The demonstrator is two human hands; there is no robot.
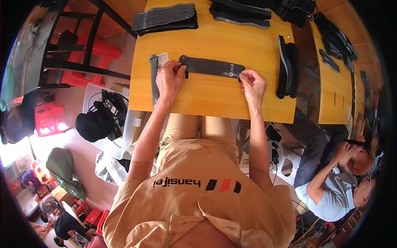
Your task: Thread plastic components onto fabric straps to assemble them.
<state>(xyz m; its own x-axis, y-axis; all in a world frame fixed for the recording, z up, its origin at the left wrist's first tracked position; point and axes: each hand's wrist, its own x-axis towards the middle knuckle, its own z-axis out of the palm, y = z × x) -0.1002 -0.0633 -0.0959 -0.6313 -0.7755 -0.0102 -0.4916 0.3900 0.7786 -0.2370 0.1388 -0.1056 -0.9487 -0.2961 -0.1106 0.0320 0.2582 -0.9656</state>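
Note:
A dark grey flat strap (209,66) with rounded ends and small pale printed marks at its right end lies across the yellow table in front of me. My left hand (170,80) pinches its lower edge near the left end, fingers closed. At the right end, the thumb and fingers of my right hand (253,84) close on the strap's lower corner. Small black tabs show beside both hands. Just left of my left hand lies a narrow grey strip (153,74), and a white printed label (163,58) sits next to it, partly covered by that hand.
Stacks of similar straps lie on the table (198,103): a grey pile (165,17) far left, a black one (242,14) far centre, another (287,68) along the right edge. A white bin (92,93) holding black items stands left. A co-worker (331,194) sits at right.

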